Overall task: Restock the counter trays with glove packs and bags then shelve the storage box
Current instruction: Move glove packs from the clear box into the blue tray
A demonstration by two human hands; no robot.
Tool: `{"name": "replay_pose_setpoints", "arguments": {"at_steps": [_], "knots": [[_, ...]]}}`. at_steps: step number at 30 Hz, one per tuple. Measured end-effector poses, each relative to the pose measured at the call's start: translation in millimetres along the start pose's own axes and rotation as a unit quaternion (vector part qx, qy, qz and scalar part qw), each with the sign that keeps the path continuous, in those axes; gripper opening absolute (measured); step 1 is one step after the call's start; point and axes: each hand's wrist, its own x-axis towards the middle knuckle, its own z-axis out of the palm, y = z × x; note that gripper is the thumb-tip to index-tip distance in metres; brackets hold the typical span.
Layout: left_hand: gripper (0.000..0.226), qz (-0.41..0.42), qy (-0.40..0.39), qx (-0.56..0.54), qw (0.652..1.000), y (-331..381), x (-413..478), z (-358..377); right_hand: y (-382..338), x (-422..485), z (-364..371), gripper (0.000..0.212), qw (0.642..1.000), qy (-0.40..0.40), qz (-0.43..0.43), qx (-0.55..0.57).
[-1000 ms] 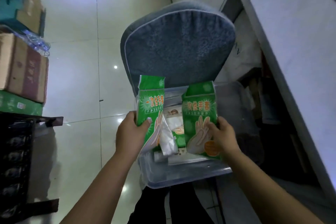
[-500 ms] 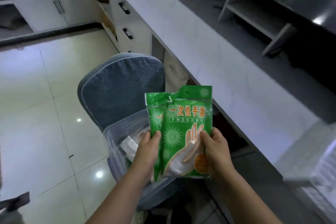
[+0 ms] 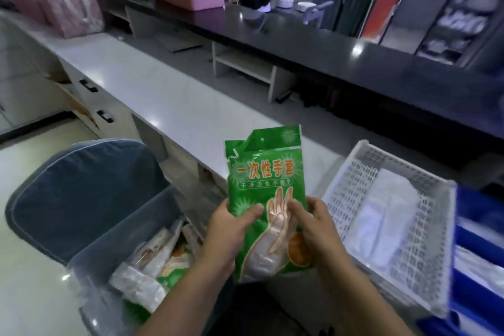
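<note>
Head view shows 2 green glove packs [image 3: 266,172] held up in front of the person, over the near edge of the white bench [image 3: 169,95]. The left hand [image 3: 231,229] grips the packs from the left side, with its thumb across the front. The right hand [image 3: 313,226] grips them from the right side, and its thumb lies on the front too. The packs stand upright between the 2 hands and stick up above them. The clear storage box [image 3: 81,275] is low on the left, on a chair [image 3: 81,199] with a blue-grey cushion. More packs lie in the box.

Half a second ago the 2 packs are spread like a fan, so both fronts show. Now 1 pack covers the other, and only a thin edge of the back one peeks out at the top left. Both thumbs sit closer together now. The view has also swung up and to the right, so the white tray [image 3: 351,172] shows in full.

Counted: 2 hands, 2 glove packs in them, 1 storage box, 1 white tray with 1 pile of white bags [image 3: 387,215] in it, and 1 blue tray [image 3: 480,215] just beside it on the right.
</note>
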Motion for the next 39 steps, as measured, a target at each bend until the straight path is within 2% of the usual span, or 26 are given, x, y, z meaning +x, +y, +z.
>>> {"name": "replay_pose_setpoints", "arguments": {"at_steps": [3, 5, 8, 10, 13, 16, 20, 24, 29, 32, 34, 36, 38, 39], "knots": [[0.023, -0.004, -0.040, -0.025, 0.999, 2.9, -15.8, 70.2, -6.0, 1.0, -73.5, 0.041, 0.999, -0.044, 0.005, 0.005], [0.024, -0.018, -0.078, -0.034, 0.996, -0.8, -27.1, 116.9, -8.6, -1.8, -122.8, 0.052, 0.998, -0.063, 0.002, 0.015], [0.029, -0.040, -0.135, -0.043, 0.989, -10.6, -39.7, 180.1, -5.9, -1.2, -192.5, 0.073, 0.999, -0.037, 0.026, 0.008], [0.034, -0.048, -0.166, -0.045, 0.984, -15.3, -45.1, 216.2, -0.8, -0.1, -233.4, 0.065, 0.999, -0.009, 0.030, 0.024], [0.038, -0.031, -0.170, -0.033, 0.984, -15.6, -42.5, 260.6, 3.8, -3.7, -280.4, 0.036, 0.998, 0.023, 0.027, 0.055], [0.024, -0.017, -0.145, -0.029, 0.989, -12.6, -26.7, 296.0, 7.5, -9.6, -315.4, 0.022, 0.998, 0.025, 0.034, 0.055], [0.004, -0.030, -0.121, -0.028, 0.992, -25.2, -8.5, 340.2, 13.5, -10.4, -352.2, 0.023, 0.998, 0.033, 0.045, 0.027], [0.003, -0.045, -0.098, -0.054, 0.993, -41.2, 1.4, 383.8, 11.0, -5.9, -381.4, 0.032, 0.997, 0.022, 0.062, -0.026], [0.009, -0.094, -0.156, -0.059, 0.981, -52.6, 16.5, 433.9, -2.6, 6.2, -420.5, 0.032, 0.989, 0.082, 0.086, -0.088], [0.008, -0.038, -0.201, 0.040, 0.978, -61.0, 32.1, 456.6, -14.6, 16.7, -449.0, 0.031, 0.965, 0.153, 0.072, -0.201], [0.002, 0.015, -0.232, 0.122, 0.965, -68.9, 39.1, 467.0, -18.5, 20.5, -467.8, 0.029, 0.931, 0.192, 0.069, -0.304], [0.013, 0.069, -0.259, 0.235, 0.934, -79.9, 42.3, 475.8, -19.9, 21.6, -486.0, 0.029, 0.884, 0.229, 0.067, -0.401], [0.015, 0.144, -0.307, 0.358, 0.870, -89.1, 38.9, 485.6, -20.3, 22.3, -503.2, 0.033, 0.845, 0.261, 0.052, -0.464], [0.015, 0.195, -0.337, 0.422, 0.818, -94.1, 36.6, 491.3, -20.7, 23.4, -510.6, 0.034, 0.830, 0.274, 0.041, -0.483]]}}
